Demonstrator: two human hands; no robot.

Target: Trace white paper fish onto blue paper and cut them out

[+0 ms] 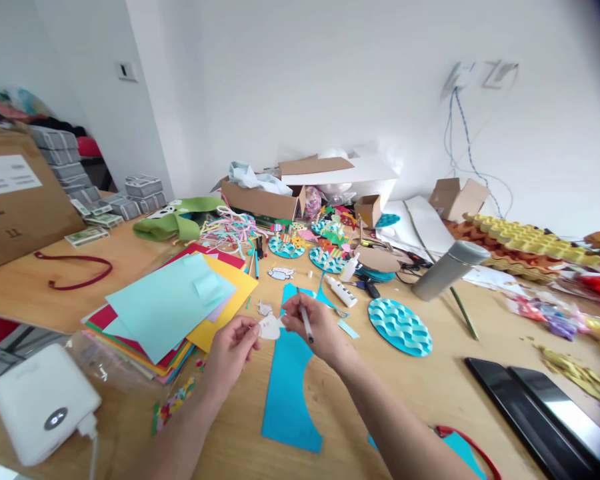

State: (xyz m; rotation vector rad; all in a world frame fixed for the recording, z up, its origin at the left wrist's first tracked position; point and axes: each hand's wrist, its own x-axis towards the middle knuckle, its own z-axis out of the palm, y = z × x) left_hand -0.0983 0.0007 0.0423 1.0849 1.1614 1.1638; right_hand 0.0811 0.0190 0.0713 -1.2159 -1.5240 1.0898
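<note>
My left hand [234, 347] pinches the left edge of a small white paper cutout [269, 327] above the table. Close by on the other side, my right hand [319, 328] has a grey-and-black pen [307, 323] lying between its fingers, and its fingertips reach the cutout's right edge. What is drawn on the cutout is too small to make out. Beneath both hands lies a curved-cut piece of blue paper [287, 393]. Just behind the hands are a second pale cutout [265, 308] and a cloud-like one with dark outlines [281, 273].
Coloured paper sheets [165, 307] are stacked at left, near a white power bank [45, 403]. Rightward are a glue bottle [342, 292], a blue wavy-patterned oval [400, 327], a grey tumbler [450, 270], red-handled scissors [473, 448] and black phone-like slabs [517, 407]. Boxes [260, 200] stand behind.
</note>
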